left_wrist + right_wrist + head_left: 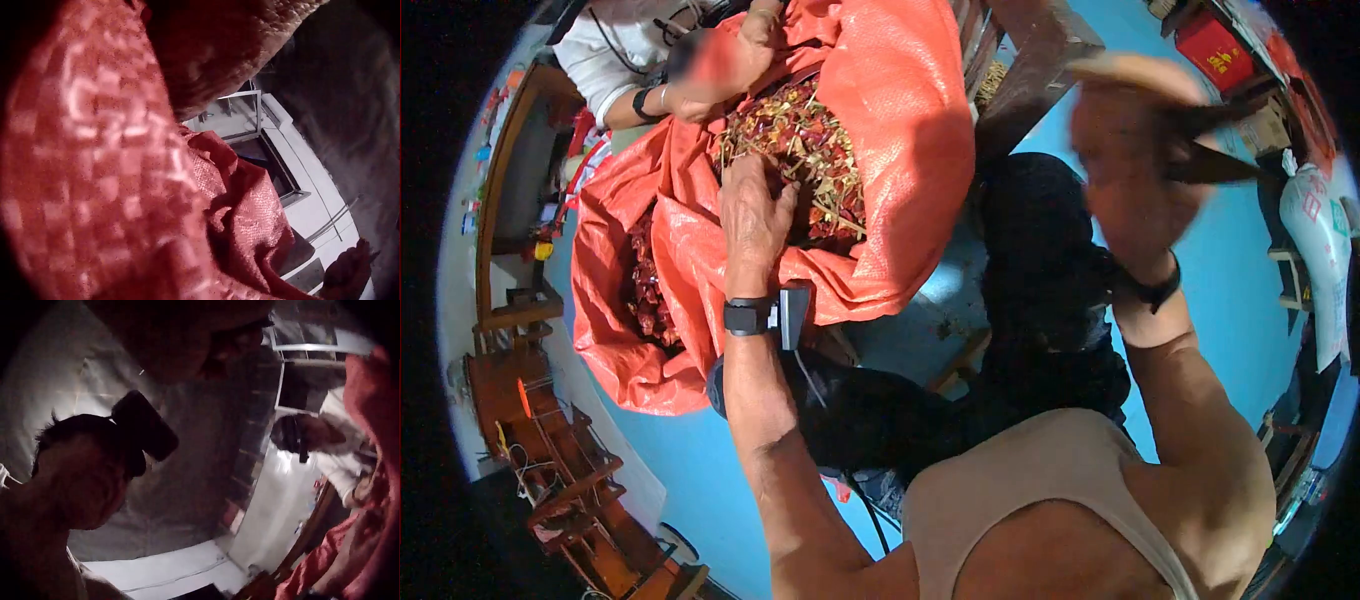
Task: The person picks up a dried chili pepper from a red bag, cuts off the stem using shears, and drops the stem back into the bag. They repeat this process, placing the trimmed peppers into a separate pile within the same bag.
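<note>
Dried red chilies and pale stalks (825,150) fill an open red woven sack (910,130). My left hand (755,215) lies over the sack's near edge with its fingertips among the chilies; whether they pinch any is hidden. Blurred by motion, my right hand (1135,165) is raised away from the sack at the right, gripping dark scissors (1220,145) whose blades point right and look apart. In the left wrist view, the left hand (219,50) is a dark shape above the red sack (94,150). A dark part of the right hand (181,337) shows in the right wrist view.
Across the sack, another person's hand (745,60) is at its far edge. A second red opening with chilies (650,290) is at the left. Near the right hand are a wooden stool (1040,60) and a red box (1215,50); a white sack (1315,250) stands far right.
</note>
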Action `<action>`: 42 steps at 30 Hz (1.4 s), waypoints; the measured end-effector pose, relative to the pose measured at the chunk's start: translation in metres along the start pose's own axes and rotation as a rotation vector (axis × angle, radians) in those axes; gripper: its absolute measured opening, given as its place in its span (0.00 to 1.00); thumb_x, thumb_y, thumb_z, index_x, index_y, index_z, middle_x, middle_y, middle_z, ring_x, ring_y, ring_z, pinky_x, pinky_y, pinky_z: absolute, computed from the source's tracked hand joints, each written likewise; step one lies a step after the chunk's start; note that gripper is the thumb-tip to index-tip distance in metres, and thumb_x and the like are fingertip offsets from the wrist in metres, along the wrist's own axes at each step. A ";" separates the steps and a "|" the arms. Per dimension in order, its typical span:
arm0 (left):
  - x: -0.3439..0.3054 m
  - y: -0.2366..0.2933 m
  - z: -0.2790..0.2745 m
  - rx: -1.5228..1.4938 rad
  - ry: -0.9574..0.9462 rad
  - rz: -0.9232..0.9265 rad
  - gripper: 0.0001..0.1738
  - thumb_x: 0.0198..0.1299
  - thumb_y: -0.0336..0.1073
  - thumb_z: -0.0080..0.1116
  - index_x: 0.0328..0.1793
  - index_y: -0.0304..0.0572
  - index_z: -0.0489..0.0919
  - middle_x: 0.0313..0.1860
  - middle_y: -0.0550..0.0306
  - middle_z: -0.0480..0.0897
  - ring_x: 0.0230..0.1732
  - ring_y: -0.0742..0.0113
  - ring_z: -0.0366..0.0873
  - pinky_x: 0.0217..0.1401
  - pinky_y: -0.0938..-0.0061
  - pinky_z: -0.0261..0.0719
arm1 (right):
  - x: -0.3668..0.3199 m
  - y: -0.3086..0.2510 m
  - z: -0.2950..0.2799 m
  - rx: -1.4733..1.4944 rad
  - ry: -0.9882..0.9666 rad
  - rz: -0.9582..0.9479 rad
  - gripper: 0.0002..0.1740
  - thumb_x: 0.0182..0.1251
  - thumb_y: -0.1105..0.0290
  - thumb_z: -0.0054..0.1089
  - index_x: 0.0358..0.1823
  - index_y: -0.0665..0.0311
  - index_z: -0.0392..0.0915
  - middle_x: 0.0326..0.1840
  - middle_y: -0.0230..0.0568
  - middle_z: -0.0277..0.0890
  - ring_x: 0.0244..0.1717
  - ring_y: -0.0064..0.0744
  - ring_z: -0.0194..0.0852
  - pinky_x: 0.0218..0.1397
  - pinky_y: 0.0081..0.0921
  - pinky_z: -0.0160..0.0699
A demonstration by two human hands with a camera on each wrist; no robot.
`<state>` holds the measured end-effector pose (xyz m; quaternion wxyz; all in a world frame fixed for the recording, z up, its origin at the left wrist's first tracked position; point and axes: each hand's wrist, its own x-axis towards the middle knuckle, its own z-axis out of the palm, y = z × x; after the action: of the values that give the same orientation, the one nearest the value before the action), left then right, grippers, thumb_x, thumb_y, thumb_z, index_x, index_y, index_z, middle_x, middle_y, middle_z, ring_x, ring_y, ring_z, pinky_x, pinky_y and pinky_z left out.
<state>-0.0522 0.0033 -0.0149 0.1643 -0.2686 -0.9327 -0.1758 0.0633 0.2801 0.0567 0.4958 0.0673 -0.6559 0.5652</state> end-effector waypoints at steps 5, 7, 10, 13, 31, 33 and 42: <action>0.003 0.012 -0.015 -0.430 0.117 -0.200 0.17 0.48 0.29 0.60 0.43 0.33 0.69 0.37 0.48 0.76 0.35 0.64 0.76 0.36 0.71 0.74 | 0.004 0.001 0.103 -0.028 -0.701 -0.142 0.10 0.60 0.70 0.55 0.40 0.69 0.74 0.24 0.38 0.73 0.24 0.17 0.68 0.27 0.19 0.68; 0.002 0.016 -0.018 -0.581 0.167 -0.233 0.16 0.49 0.27 0.59 0.44 0.35 0.68 0.38 0.53 0.74 0.38 0.67 0.72 0.41 0.75 0.71 | -0.009 0.031 0.128 -0.017 -0.734 -0.110 0.11 0.60 0.69 0.56 0.39 0.69 0.74 0.22 0.39 0.72 0.23 0.16 0.66 0.26 0.20 0.67; 0.002 0.013 -0.021 -0.636 0.307 -0.188 0.16 0.48 0.26 0.61 0.42 0.35 0.69 0.38 0.53 0.75 0.37 0.72 0.72 0.38 0.76 0.73 | -0.024 0.063 0.149 -0.032 -0.788 -0.029 0.11 0.50 0.69 0.59 0.31 0.69 0.74 0.20 0.51 0.71 0.26 0.49 0.73 0.29 0.35 0.72; -0.001 0.012 -0.022 -0.550 0.239 -0.163 0.16 0.49 0.26 0.62 0.42 0.36 0.69 0.35 0.56 0.74 0.37 0.74 0.71 0.40 0.80 0.72 | -0.035 0.071 0.152 0.166 -0.659 0.313 0.12 0.50 0.66 0.63 0.28 0.69 0.75 0.17 0.42 0.70 0.22 0.31 0.72 0.28 0.26 0.70; -0.011 0.034 -0.007 -1.420 -0.191 -0.407 0.12 0.65 0.43 0.47 0.38 0.42 0.72 0.19 0.70 0.69 0.18 0.84 0.59 0.19 0.88 0.55 | -0.042 0.075 0.149 0.177 -0.713 0.045 0.10 0.63 0.70 0.52 0.26 0.67 0.65 0.18 0.36 0.62 0.21 0.27 0.64 0.25 0.27 0.63; -0.009 0.041 -0.008 -1.343 -0.108 -0.413 0.11 0.65 0.42 0.47 0.36 0.42 0.72 0.19 0.69 0.67 0.18 0.85 0.58 0.19 0.88 0.54 | -0.045 0.076 0.151 0.227 -0.674 0.202 0.11 0.61 0.68 0.52 0.25 0.68 0.67 0.16 0.39 0.64 0.19 0.29 0.66 0.23 0.29 0.65; -0.008 0.044 0.000 -0.717 0.049 -0.233 0.16 0.65 0.45 0.45 0.35 0.40 0.74 0.23 0.63 0.71 0.24 0.74 0.66 0.27 0.79 0.63 | -0.042 0.068 0.141 0.603 -0.657 0.863 0.15 0.61 0.63 0.49 0.20 0.64 0.70 0.15 0.30 0.66 0.16 0.19 0.63 0.19 0.22 0.60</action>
<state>-0.0213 0.0344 -0.0073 0.0611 -0.1970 -0.8320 -0.5150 -0.0409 0.1699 -0.0009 -0.0462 0.1035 -0.5539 0.8249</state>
